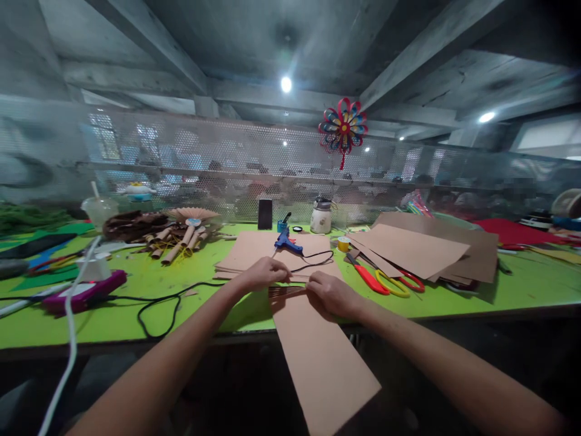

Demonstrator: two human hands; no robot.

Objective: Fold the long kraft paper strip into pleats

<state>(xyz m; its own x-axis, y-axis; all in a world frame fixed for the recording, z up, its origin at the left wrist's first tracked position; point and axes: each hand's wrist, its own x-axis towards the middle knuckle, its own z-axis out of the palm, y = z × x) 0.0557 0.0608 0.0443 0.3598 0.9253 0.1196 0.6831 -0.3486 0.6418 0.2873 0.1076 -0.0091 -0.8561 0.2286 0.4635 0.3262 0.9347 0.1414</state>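
Observation:
A long strip of brown kraft paper (318,357) hangs over the table's front edge toward me. Its far end is gathered into narrow pleats (285,290). My left hand (265,274) is closed on the left end of the pleats, and my right hand (331,292) pinches their right end. Just beyond my hands lies a stack of brown paper sheets (236,254), with a blue glue gun (289,242) resting on top. The glue gun's black cord loops to the right. My fingertips are partly hidden.
Scissors with red and yellow handles (374,280) lie right of my hand, near more kraft sheets (417,245). A purple power strip (86,293) and black cable are at left. Behind stand a phone (265,214), a bottle (321,217) and rolled paper tubes (175,250).

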